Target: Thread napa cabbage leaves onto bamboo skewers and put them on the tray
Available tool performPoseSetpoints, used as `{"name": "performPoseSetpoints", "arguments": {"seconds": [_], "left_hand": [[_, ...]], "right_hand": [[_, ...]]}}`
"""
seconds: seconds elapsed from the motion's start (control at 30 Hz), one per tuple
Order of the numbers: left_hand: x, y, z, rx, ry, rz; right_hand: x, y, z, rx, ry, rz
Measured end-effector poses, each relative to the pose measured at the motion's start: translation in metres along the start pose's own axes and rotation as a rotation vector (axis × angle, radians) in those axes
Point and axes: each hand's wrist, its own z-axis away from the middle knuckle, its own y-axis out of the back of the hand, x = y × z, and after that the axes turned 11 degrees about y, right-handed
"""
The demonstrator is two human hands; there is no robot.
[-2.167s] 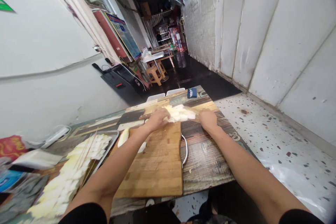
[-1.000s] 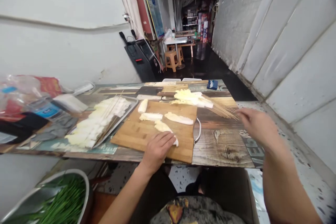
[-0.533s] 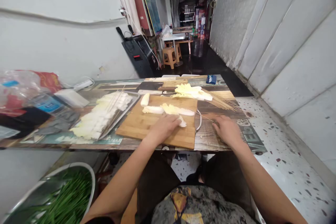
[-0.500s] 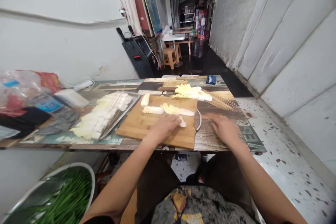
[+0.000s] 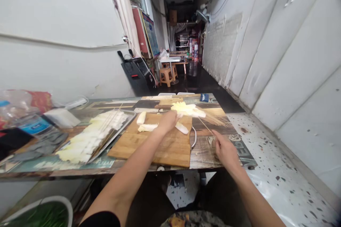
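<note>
My left hand (image 5: 168, 120) reaches over the far part of a wooden cutting board (image 5: 149, 145), its fingers closed on a pale piece of napa cabbage (image 5: 179, 115); the hand hides part of it. On the board lie a white cabbage piece (image 5: 182, 128), another strip (image 5: 147, 127) and a short stub (image 5: 141, 118). My right hand (image 5: 225, 149), right of the board, pinches a thin bamboo skewer (image 5: 205, 125) that points up and left. Beyond the board, a yellow-white bunch of cabbage leaves (image 5: 188, 109) rests beside a spread of bare skewers (image 5: 215, 117).
A metal tray (image 5: 130, 115) of skewered cabbage (image 5: 93, 133) stands on the left. Beside it are a grey cloth (image 5: 44, 145), a large plastic bottle (image 5: 34, 124) and a white block (image 5: 62, 117). A blue packet (image 5: 204, 97) lies at the back; a bowl of greens (image 5: 42, 214) sits below left.
My left hand has moved from the near cabbage piece towards the leaf bunch at the back. The right hand still has the skewer, now tilted more steeply. The camera view has tipped upward.
</note>
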Motion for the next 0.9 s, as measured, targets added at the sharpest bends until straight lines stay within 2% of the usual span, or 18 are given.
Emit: {"name": "performPoseSetpoints", "arguments": {"seconds": [0.07,0.17,0.23,0.27,0.33,0.37,0.47,0.53,0.57,0.67,0.77,0.83,0.9], "left_hand": [[0.005,0.009,-0.007,0.073,0.042,0.091],[0.01,0.033,-0.008,0.27,0.12,0.261],[0.014,0.051,0.001,0.382,0.152,0.367],[0.017,0.058,0.01,0.395,0.159,0.438],[0.023,0.064,0.035,0.329,0.162,0.592],[0.027,0.063,0.051,0.23,0.175,0.729],[0.033,0.051,0.1,-0.004,0.229,0.854],[0.031,0.041,0.125,-0.111,0.264,0.848],[0.028,0.038,0.133,-0.115,0.267,0.816],[0.014,0.036,0.136,0.069,0.185,0.573],[0.008,0.045,0.123,0.208,0.046,0.327],[0.011,0.054,0.118,0.261,-0.068,0.27],[0.014,0.06,0.125,0.349,-0.207,0.285]], "right_hand": [[0.002,0.001,0.005,0.039,-0.005,-0.013],[0.004,0.002,0.009,0.112,-0.005,-0.048],[0.002,0.004,0.009,0.153,0.028,-0.1],[-0.001,0.005,0.009,0.171,0.057,-0.136],[-0.01,0.01,0.008,0.199,0.125,-0.222],[-0.015,0.013,0.008,0.21,0.158,-0.266],[-0.032,0.025,0.011,0.202,0.235,-0.38],[-0.04,0.032,0.016,0.155,0.29,-0.418],[-0.043,0.035,0.018,0.126,0.319,-0.423],[-0.045,0.04,0.021,0.062,0.363,-0.386],[-0.045,0.044,0.018,0.095,0.36,-0.353],[-0.046,0.048,0.016,0.139,0.371,-0.335],[-0.047,0.055,0.017,0.131,0.405,-0.289]]}}
